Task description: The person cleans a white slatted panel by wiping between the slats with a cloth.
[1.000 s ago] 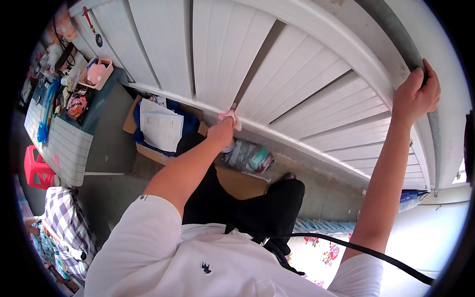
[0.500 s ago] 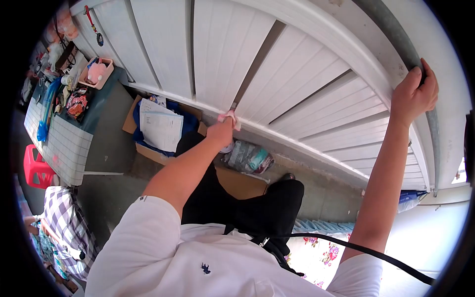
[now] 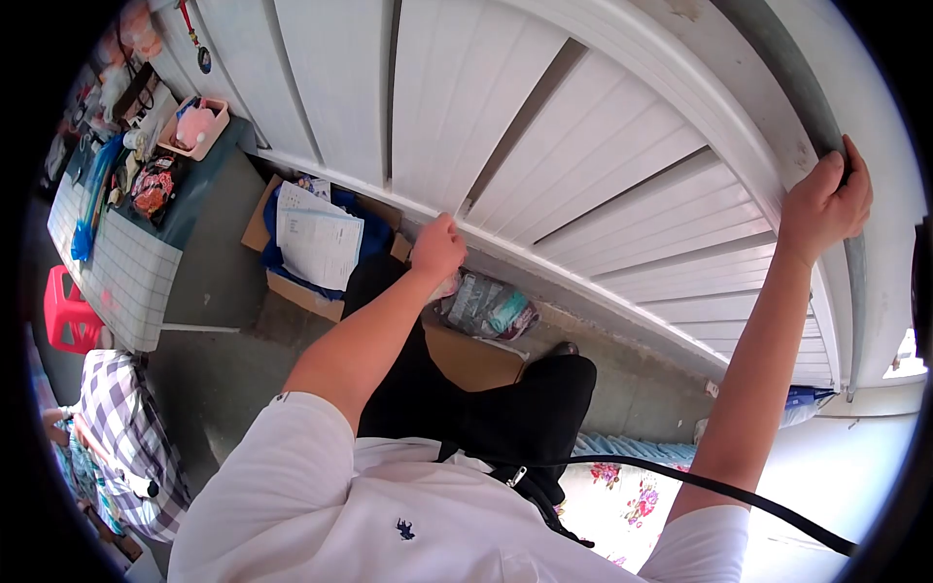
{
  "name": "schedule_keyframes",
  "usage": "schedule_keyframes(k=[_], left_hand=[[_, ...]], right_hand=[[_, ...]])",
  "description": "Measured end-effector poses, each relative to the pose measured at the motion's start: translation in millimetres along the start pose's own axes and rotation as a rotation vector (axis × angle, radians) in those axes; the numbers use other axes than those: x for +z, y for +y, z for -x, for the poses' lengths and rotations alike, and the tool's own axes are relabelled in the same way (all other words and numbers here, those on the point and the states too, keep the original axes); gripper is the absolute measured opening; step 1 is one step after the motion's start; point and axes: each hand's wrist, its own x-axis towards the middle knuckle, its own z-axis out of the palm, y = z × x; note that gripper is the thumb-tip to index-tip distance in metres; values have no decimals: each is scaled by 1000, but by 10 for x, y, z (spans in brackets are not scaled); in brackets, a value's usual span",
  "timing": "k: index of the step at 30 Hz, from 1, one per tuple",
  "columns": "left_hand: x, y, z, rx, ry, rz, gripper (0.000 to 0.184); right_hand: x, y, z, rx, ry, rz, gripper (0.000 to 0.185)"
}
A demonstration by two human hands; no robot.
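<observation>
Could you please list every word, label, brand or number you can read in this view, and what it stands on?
No text here can be read with certainty.
Papers in the cardboard box: print shows, but too small and blurred to read.
White shirt: a small dark emblem, without legible words.
White panels: no lettering visible.

Red stool (image 3: 71, 316) beside grey desk (image 3: 212, 257)
</observation>
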Motion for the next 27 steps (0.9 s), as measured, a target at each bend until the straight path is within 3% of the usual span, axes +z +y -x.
schedule_keyframes(k=[2, 5, 8, 17, 27], left_hand=[[3, 45, 60, 275, 123, -182, 43], [-99, 221, 92, 226, -106, -360, 67], [-157, 399, 59, 164, -221, -540, 78], [-150, 342, -143, 215, -225, -734, 67], [-74, 157, -285, 310, -165, -743, 43]], right_hand=[[-6, -28, 3, 0, 10, 18, 32], [-17, -50, 2, 7, 1, 22, 32], [-17, -45, -1, 4, -2, 6, 32], [-12, 2, 3, 0, -11, 25, 33], [-18, 41, -2, -11, -28, 24, 33]])
